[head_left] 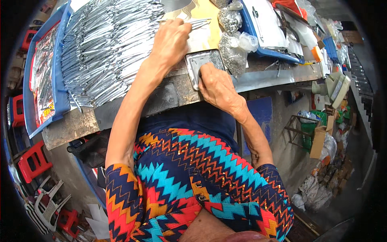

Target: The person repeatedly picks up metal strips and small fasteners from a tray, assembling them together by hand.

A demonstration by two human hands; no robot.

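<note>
A broad heap of slender silvery metal pieces (pixel 109 44) covers the left side of the bench. My left hand (pixel 171 42) is at the heap's right edge, its fingers curled down over a few slender metal pieces (pixel 200 23) that stick out to the right on a yellowish sheet (pixel 205 38). Nearer to me, a small shallow metal tray (pixel 193 61) holds tiny parts. My right hand (pixel 219 86) reaches over this tray with its fingers pinched together. Whatever lies between those fingertips is hidden.
Clear plastic bags of small metal parts (pixel 234 54) stand right of the tray. Beyond them is a blue tray (pixel 278 55) with papers and tools. Another blue tray (pixel 60 97) borders the heap on the left. Red stools (pixel 34 161) and a cardboard box (pixel 318 141) stand below.
</note>
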